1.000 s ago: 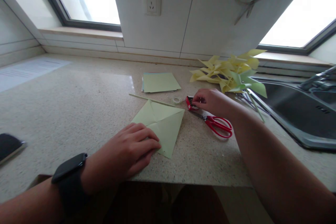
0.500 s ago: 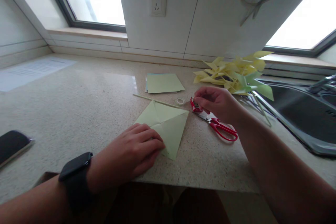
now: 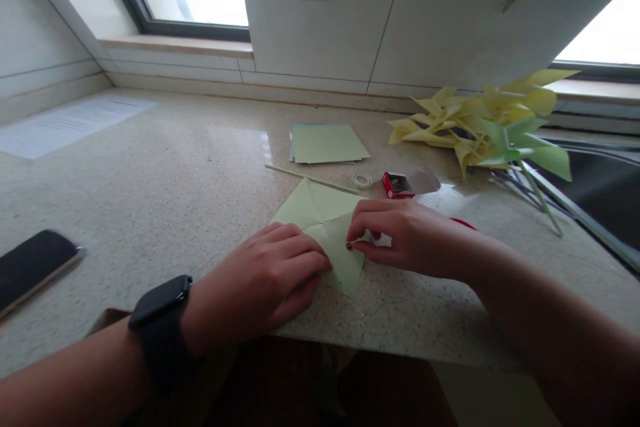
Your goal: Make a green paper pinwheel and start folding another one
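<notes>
A pale green paper square [image 3: 315,203] with crossing creases lies on the counter close to its front edge. My left hand [image 3: 280,270], a black watch on its wrist, is closed at the paper's near-left side, fingers together and fingertips pressed on the sheet. Over the right part of the paper, my right hand [image 3: 400,237] pinches a tiny dark coppery tack [image 3: 349,246] between thumb and forefinger. Behind that hand stands a small red box [image 3: 396,185], its dark contents showing. Red scissors [image 3: 463,222] are mostly covered by the right forearm.
A thin pale green stick [image 3: 310,177] and a white ring of tape [image 3: 361,180] lie beyond the paper, before a stack of paper [image 3: 330,143]. Paper pinwheels [image 3: 470,123] are beside the sink [image 3: 600,187]. Far left are a phone [image 3: 37,267] and a printed sheet [image 3: 75,123].
My right hand has moved from the red box toward me, over the paper, with a tack in its fingers. My left hand stays on the paper. The view has tilted down and shifted.
</notes>
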The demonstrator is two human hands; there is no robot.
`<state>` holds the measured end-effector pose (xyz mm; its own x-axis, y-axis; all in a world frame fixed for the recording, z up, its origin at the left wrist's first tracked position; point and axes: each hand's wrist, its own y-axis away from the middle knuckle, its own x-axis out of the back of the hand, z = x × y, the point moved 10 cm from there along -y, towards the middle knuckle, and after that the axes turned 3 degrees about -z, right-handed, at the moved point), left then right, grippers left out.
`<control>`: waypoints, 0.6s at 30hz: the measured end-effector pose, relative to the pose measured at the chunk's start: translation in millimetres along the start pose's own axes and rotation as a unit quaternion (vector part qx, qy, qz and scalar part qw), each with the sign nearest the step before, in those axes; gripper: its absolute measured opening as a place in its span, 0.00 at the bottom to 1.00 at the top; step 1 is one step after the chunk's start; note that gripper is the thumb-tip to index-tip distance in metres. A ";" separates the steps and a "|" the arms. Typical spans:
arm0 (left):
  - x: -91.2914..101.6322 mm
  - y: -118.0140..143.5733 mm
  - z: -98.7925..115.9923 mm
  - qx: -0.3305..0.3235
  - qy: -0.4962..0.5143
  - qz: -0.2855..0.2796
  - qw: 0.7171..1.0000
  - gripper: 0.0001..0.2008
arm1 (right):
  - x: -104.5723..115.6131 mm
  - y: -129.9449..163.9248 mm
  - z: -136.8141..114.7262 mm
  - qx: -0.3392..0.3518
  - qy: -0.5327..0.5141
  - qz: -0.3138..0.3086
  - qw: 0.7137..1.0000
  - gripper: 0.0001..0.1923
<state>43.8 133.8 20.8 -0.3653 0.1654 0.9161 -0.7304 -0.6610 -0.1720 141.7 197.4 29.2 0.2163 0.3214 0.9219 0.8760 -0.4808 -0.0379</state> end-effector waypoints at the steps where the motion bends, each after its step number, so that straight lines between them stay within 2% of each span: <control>1: -0.2 0.0 -0.1 0.000 0.000 -0.001 1.000 0.10 | 0.6 0.7 0.9 -0.001 -0.011 0.001 1.000 0.03; 6: -0.3 -0.6 0.2 -0.005 0.003 0.002 1.000 0.10 | 0.7 1.3 8.1 -0.020 -0.032 0.001 0.999 0.04; 11: 0.6 -0.9 0.7 -0.006 0.002 0.005 1.000 0.09 | -9.9 -2.4 6.4 -0.001 -0.056 -0.023 0.998 0.06; 18: 0.6 0.1 2.1 -0.005 0.000 0.001 1.000 0.09 | -11.7 -3.7 10.0 0.001 -0.098 -0.016 0.995 0.05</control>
<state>44.7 132.3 22.1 -0.3661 0.1646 0.9159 -0.7359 -0.6536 -0.1767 140.2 203.5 14.6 0.2680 0.4892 0.8300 0.8842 -0.4669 -0.0104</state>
